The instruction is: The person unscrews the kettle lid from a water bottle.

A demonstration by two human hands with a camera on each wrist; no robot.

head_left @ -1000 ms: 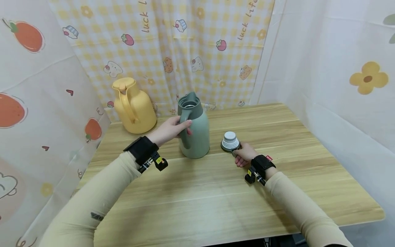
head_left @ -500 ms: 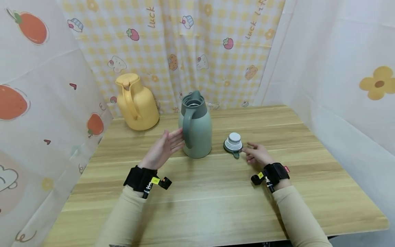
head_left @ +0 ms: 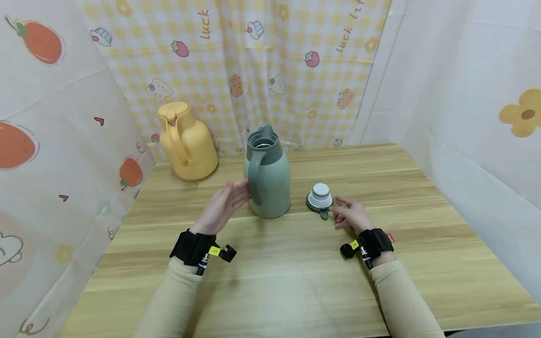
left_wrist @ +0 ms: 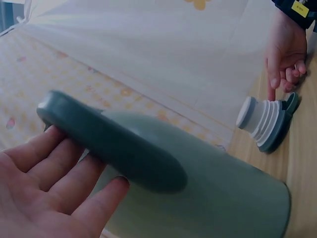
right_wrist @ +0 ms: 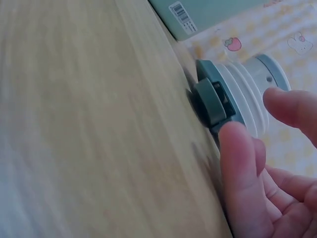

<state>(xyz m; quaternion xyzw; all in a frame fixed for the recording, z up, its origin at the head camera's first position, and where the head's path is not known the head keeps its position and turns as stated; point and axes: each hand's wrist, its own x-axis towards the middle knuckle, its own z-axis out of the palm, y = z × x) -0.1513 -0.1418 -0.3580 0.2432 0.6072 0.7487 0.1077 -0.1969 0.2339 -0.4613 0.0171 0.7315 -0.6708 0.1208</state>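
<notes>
A pale green thermos jug (head_left: pixel 272 185) stands upright on the table with its mouth uncovered and its dark green handle (head_left: pixel 255 176) turned toward me. My left hand (head_left: pixel 220 209) is beside that handle, palm turned up and sideways. Its fingers are straight, and the fingertips (left_wrist: pixel 116 186) lie right at the handle's side without wrapping it. To the jug's right lies its stopper (head_left: pixel 320 197), upside down, white stepped plug upward and dark green tab toward me. My right hand (head_left: pixel 351 216) is just right of the stopper, fingers loosely spread, with fingertips close to its rim.
A yellow thermos jug (head_left: pixel 189 145) stands at the back left of the wooden table (head_left: pixel 270 277). A checked curtain (head_left: pixel 291 112) hangs behind the table, and white patterned sheets enclose both sides.
My left hand has let go of the green jug's handle and turned its palm up. My right hand has released the stopper and drawn slightly right. Jug and stopper stay on the table.
</notes>
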